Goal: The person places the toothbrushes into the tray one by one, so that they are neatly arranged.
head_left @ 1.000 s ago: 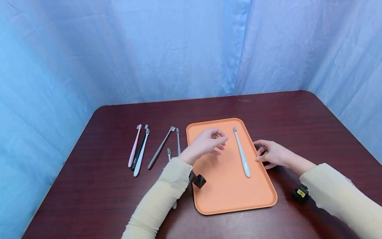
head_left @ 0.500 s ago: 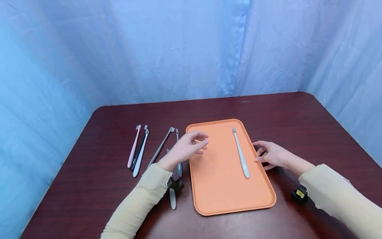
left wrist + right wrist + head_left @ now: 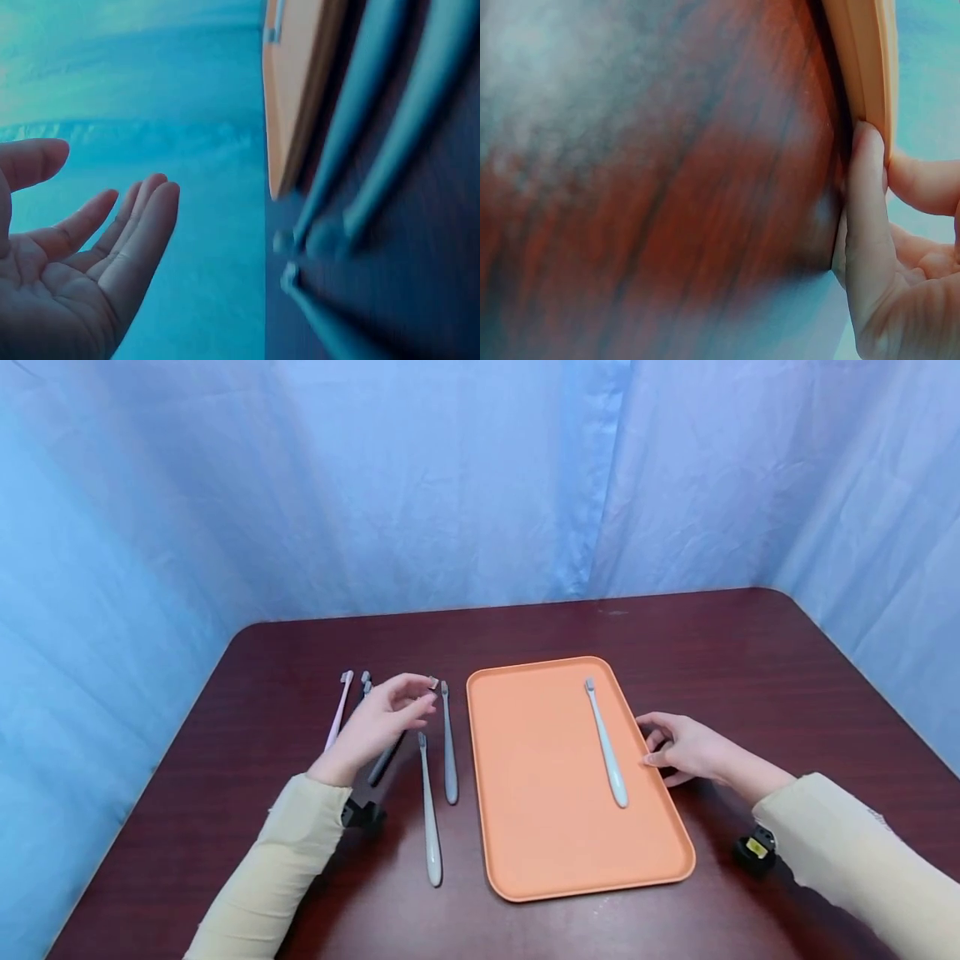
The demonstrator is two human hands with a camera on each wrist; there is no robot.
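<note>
My left hand (image 3: 378,720) hovers over the row of toothbrushes on the dark reddish-brown wooden surface (image 3: 675,635), its fingers (image 3: 139,240) loose and slightly apart, holding nothing; the left wrist view shows the palm bare. Under it lies a dark grey plastic toothbrush (image 3: 384,762), mostly hidden by the hand, with only its lower handle and its bristle tip showing. Further left, partly behind the hand, are a pale pink toothbrush (image 3: 339,706) and the head of another brush (image 3: 366,678) whose colour I cannot tell. Just to the right of the hand lie two light grey toothbrushes, a shorter-looking one (image 3: 448,743) nearer the tray and a longer one (image 3: 429,814) closer to me, both flat on the surface with heads pointing away. The flat orange rectangular plastic tray (image 3: 555,827) sits in the middle, and one pale blue-white toothbrush (image 3: 606,745) lies lengthwise on its right half. My right hand (image 3: 686,750) rests at the tray's right rim, its fingers (image 3: 866,225) gently curled and pressed against the edge, the thumb near the rim too. Behind everything hangs a light blue cloth backdrop (image 3: 450,485).
</note>
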